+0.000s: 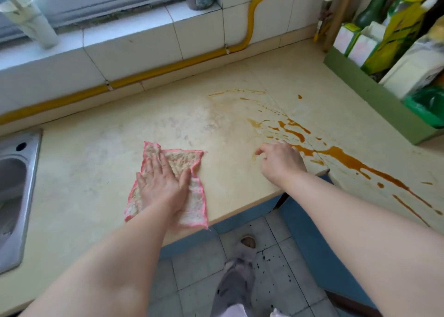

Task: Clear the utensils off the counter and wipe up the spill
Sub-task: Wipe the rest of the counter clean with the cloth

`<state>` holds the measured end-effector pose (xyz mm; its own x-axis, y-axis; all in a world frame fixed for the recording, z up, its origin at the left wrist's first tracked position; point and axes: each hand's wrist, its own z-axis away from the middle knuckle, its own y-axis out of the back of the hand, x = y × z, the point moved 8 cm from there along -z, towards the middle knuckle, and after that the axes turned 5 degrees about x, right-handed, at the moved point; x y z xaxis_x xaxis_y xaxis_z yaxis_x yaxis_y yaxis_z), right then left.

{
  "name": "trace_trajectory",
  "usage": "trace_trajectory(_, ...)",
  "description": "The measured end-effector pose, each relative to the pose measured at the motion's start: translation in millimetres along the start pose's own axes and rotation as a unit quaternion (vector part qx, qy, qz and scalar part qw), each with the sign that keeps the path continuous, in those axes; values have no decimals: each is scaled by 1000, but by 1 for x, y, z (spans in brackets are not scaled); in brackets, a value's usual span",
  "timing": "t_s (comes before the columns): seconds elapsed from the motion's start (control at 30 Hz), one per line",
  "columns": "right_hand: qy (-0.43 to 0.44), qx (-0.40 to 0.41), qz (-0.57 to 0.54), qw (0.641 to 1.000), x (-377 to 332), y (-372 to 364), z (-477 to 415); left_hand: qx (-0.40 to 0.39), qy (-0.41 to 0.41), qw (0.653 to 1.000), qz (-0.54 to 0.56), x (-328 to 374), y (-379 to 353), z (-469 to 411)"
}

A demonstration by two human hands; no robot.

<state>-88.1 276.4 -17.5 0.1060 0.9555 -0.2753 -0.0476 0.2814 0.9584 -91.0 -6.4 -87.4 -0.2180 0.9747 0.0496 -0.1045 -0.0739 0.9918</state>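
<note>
Surface: cream counter [96, 163], L-shaped, worn and smeared pale at the middle. A steel sink [16, 187] is set into its left end.

Spill [336, 152]: orange-brown liquid, noted on the right part of the counter. It is spread in streaks and drops from mid-counter toward the near right edge, across a seam in the top.

Cloth [185, 159]: pink-edged, laid flat on the counter near the front edge, well left of the spill.

Left hand [161, 184]: pressed flat on the cloth, fingers straight and together.

Right hand [281, 160]: rested on the counter at the spill's left margin, fingers loosely bent, nothing seen held.

Room: white tiled wall with a yellow pipe [168, 68] run along its base. A green box [372, 95] of bottles is placed at right. Grey floor tiles [197, 264] and blue cabinet fronts [300, 232] are recorded below.
</note>
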Motion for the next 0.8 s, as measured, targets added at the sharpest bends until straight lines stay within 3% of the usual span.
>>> trace_trajectory(0.17,5,32,23,999,4,4,-61,20,31,999,3,13,7,-76)
trace_trajectory(0.4,-193,-1,86,977,116,31,-127,34,1,999,-7,60,17,-174)
trace_trajectory(0.63,-202,-36,87,975,146,20,-149,43,-100,994,-4,172,22,-233)
trace_trajectory(0.8,-169,-31,70,983,156,22,-148,32,-244,969,0,286,22,-232)
